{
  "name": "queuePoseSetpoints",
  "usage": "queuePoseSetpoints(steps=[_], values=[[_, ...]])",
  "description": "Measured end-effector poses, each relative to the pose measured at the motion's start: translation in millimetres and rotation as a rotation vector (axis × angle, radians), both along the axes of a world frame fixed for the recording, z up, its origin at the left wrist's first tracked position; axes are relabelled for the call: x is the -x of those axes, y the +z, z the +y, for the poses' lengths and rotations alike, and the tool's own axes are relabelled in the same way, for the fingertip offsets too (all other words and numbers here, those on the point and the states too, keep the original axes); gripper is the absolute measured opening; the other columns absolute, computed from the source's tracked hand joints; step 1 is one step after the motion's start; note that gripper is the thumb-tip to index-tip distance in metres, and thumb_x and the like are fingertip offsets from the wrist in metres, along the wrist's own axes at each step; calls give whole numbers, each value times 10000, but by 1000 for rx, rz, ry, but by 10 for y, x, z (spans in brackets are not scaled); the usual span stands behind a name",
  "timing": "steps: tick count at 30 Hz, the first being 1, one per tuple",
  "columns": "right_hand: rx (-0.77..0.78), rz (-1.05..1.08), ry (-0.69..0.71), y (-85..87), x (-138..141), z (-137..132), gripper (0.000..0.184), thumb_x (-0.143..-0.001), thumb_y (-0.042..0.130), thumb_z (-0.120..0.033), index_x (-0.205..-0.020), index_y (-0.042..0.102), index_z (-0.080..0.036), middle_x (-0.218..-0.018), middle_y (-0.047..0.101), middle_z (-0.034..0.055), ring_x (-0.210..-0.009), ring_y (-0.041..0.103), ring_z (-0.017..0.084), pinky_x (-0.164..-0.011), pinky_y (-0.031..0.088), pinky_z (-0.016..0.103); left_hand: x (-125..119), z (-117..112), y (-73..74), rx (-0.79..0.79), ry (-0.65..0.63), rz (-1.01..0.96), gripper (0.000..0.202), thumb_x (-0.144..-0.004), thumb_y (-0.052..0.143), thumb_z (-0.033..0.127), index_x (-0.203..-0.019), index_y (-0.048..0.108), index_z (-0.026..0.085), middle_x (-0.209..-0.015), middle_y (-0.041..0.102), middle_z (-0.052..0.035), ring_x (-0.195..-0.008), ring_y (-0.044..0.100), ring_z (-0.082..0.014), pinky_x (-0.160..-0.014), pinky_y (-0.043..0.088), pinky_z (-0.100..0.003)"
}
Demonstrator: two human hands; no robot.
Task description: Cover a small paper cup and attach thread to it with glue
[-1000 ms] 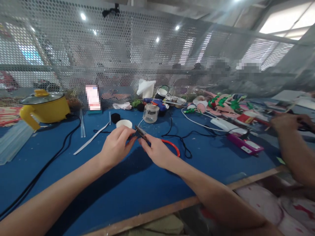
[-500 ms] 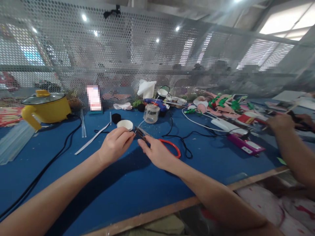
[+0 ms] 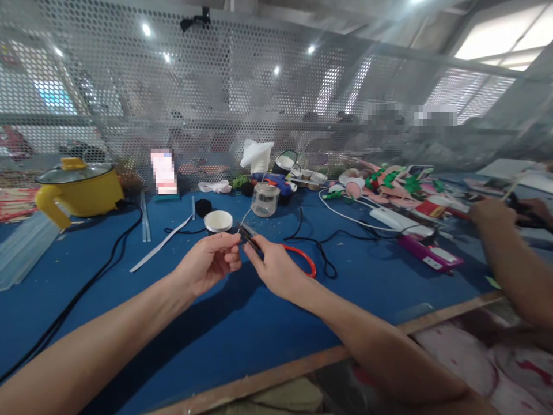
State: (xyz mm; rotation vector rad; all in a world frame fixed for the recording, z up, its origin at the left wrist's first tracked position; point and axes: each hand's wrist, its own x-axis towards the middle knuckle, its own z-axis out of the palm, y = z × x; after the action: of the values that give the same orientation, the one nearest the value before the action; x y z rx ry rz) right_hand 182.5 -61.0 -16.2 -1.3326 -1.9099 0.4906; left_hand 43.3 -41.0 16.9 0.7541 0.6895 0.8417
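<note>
My left hand (image 3: 211, 259) is closed in a pinch, thumb and forefinger on the end of a thin pale strand (image 3: 247, 215). The other fingers are curled. My right hand (image 3: 276, 262) is wrapped round red-handled scissors (image 3: 305, 256); their dark blades point left, close to my left fingertips. Most of the handle lies hidden behind my right hand. Just beyond my left hand stands a small cup with a white rim (image 3: 218, 220). A round black piece (image 3: 203, 207) lies beside it. Behind the scissors is a clear jar (image 3: 265, 200).
A yellow electric pot (image 3: 82, 187) with a black cord stands on the left of the blue table (image 3: 242, 346). A blue glue gun (image 3: 276, 183) lies behind the jar. To the right are a purple power strip (image 3: 427, 253), cables, pink and green craft pieces, and another person's hands (image 3: 495, 219).
My left hand has turned and dropped slightly, so its curled fingers and more of the cup show. The scissors and my right hand have barely moved.
</note>
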Motion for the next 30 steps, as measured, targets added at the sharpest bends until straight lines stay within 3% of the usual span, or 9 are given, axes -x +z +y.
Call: queuePoseSetpoints(steps=[6, 9, 12, 15, 17, 20, 25, 27, 30], values=[[9, 9, 8, 29, -4, -1, 205, -844, 369, -311, -822, 495, -151, -754, 589, 70, -686, 542, 164, -633, 398, 288, 28, 29, -19, -41, -72, 28, 208, -655, 589, 158, -501, 450, 128, -441, 405, 47, -374, 323, -15, -413, 325, -169], [64, 57, 39, 56, -25, -8, 231, -841, 370, -343, -815, 498, -153, -692, 555, 41, -643, 519, 144, -607, 394, 278, 91, 90, 6, -181, -160, 164, 216, -682, 590, 224, -535, 459, 137, -478, 433, 43, -394, 357, -28, -427, 329, -184], [268, 209, 122, 99, -46, -20, 280, -839, 358, -396, -764, 476, -153, -581, 473, -11, -495, 445, 94, -488, 366, 238, 188, 170, 56, -607, -159, 497, 164, -684, 602, 271, -627, 518, 142, -564, 509, 13, -490, 456, -71, -484, 371, -208], [512, 445, 229, 138, -54, -33, 283, -832, 379, -408, -736, 451, -151, -536, 408, -45, -419, 374, 57, -409, 321, 202, 266, 235, 82, -1237, 122, 809, 92, -674, 613, 222, -697, 563, 148, -661, 553, -18, -594, 502, -107, -563, 414, -241], [637, 561, 299, 156, -55, -40, 288, -825, 403, -411, -726, 454, -145, -529, 403, -50, -413, 368, 48, -398, 311, 191, 290, 260, 74, -1617, 269, 893, 48, -712, 574, 198, -727, 592, 156, -737, 578, -48, -677, 529, -131, -624, 437, -265], [757, 638, 354, 179, -59, -47, 296, -828, 412, -404, -707, 458, -137, -512, 408, -52, -401, 367, 41, -390, 304, 182, 294, 270, 50, -1951, 278, 916, 108, -766, 509, 169, -779, 616, 175, -774, 599, -64, -744, 547, -143, -669, 457, -270], [810, 562, 420, 194, -88, -52, 304, -833, 409, -400, -756, 504, -121, -577, 496, -13, -442, 469, 60, -422, 353, 188, 300, 243, 83, -1967, 227, 925, 143, -781, 481, 148, -737, 612, 185, -759, 593, -55, -711, 549, -126, -615, 458, -242], [833, 575, 475, 186, -101, -54, 313, -829, 409, -415, -796, 511, -121, -629, 526, 7, -504, 522, 81, -482, 400, 211, 307, 230, 116, -1826, 234, 877, 99, -772, 495, 152, -738, 585, 177, -817, 606, -65, -773, 561, -138, -672, 462, -265], [812, 515, 509, 183, -114, -63, 325, -834, 394, -421, -875, 516, -122, -685, 551, 23, -546, 555, 90, -495, 391, 208, 315, 215, 173, -1443, 338, 733, 32, -772, 495, 165, -784, 525, 167, -846, 634, -69, -808, 586, -149, -715, 460, -285]])
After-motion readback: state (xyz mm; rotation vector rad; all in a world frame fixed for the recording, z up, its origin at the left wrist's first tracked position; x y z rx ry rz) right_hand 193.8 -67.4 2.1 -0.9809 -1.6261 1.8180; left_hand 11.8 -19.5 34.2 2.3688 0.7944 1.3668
